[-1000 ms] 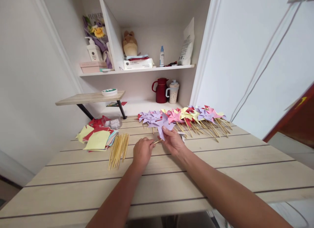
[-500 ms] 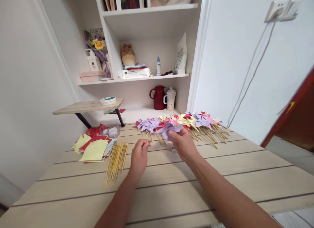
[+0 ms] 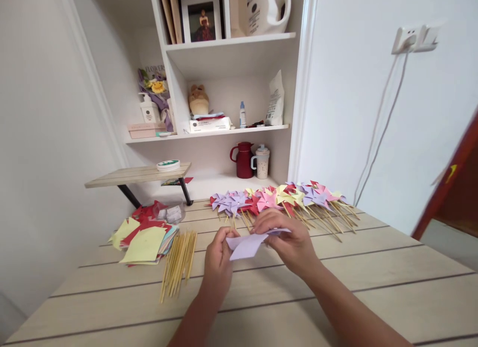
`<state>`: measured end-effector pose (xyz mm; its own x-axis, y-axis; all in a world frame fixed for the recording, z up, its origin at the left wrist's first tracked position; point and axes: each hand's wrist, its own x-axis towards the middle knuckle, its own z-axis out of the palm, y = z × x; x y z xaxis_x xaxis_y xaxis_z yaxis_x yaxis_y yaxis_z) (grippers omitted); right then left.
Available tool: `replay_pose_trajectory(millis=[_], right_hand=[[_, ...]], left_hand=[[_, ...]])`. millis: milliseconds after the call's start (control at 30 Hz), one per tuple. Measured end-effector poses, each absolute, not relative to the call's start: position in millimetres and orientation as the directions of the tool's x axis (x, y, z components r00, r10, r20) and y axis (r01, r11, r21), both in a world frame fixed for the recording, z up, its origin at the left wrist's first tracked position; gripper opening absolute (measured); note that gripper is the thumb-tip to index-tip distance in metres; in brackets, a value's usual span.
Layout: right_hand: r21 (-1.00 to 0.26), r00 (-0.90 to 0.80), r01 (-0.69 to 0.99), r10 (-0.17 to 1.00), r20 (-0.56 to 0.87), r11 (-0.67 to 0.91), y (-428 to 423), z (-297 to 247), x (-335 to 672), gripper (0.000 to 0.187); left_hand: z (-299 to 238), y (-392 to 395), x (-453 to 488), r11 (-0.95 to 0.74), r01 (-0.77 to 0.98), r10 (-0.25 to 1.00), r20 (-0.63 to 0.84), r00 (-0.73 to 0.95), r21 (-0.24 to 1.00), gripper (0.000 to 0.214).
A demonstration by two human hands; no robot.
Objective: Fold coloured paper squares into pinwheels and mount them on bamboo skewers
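Observation:
A lavender paper pinwheel (image 3: 247, 245) is held tilted above the table, its folded blades seen nearly edge-on. My right hand (image 3: 293, 241) pinches it from the right, fingers curled over its top and thumb below. At the pinwheel's left edge, my left hand (image 3: 219, 260) is closed, its fingertips partly hidden by the paper. Whether a stick is in its fingers cannot be made out. Just behind both hands lies a row of finished pinwheels (image 3: 269, 200) in purple, pink, red and yellow, on wooden sticks.
Left of my hands lie a bundle of wooden sticks (image 3: 179, 262) and a stack of coloured paper squares (image 3: 145, 242). Behind them are a clear plastic box (image 3: 174, 214) and a small raised wooden shelf (image 3: 138, 175). A red jug (image 3: 244, 160) and a cup (image 3: 262, 163) stand farther back.
The pinwheel has turned from facing me to nearly edge-on and come lower and nearer. My left hand has moved in against it. The camera view has tilted up slightly.

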<state>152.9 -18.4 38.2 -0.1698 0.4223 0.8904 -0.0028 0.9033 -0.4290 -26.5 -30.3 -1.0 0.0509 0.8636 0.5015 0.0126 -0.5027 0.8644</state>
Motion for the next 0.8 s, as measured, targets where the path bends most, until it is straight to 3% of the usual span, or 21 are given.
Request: replay_pose_trajectory(millis=[167, 333, 500, 800], right_hand=[[-0.386, -0.171, -0.053, 0.373, 0.912, 0.921, -21.0, 44.0, 158.0, 0.013], [-0.436, -0.34, -0.116, 0.377, 0.862, 0.892, -24.9, 48.5, 159.2, 0.007], [-0.409, -0.336, 0.018, 0.391, 0.857, 0.912, -23.0, 45.4, 158.4, 0.009], [-0.315, -0.268, 0.035, 0.312, 0.911, 0.949, -21.3, 42.6, 158.2, 0.018]], left_hand=[[-4.2, -33.2, -21.9, -0.503, 0.055, 0.859, 0.491, 0.148, 0.863, 0.038], [2.2, -30.5, -27.2, -0.373, 0.038, 0.927, 0.374, -0.025, 0.927, 0.04], [3.4, -33.0, -28.9, -0.43, 0.132, 0.9, 0.436, -0.022, 0.893, 0.042], [4.9, -46.1, -18.5, -0.514, 0.123, 0.856, 0.517, 0.008, 0.849, 0.043]])
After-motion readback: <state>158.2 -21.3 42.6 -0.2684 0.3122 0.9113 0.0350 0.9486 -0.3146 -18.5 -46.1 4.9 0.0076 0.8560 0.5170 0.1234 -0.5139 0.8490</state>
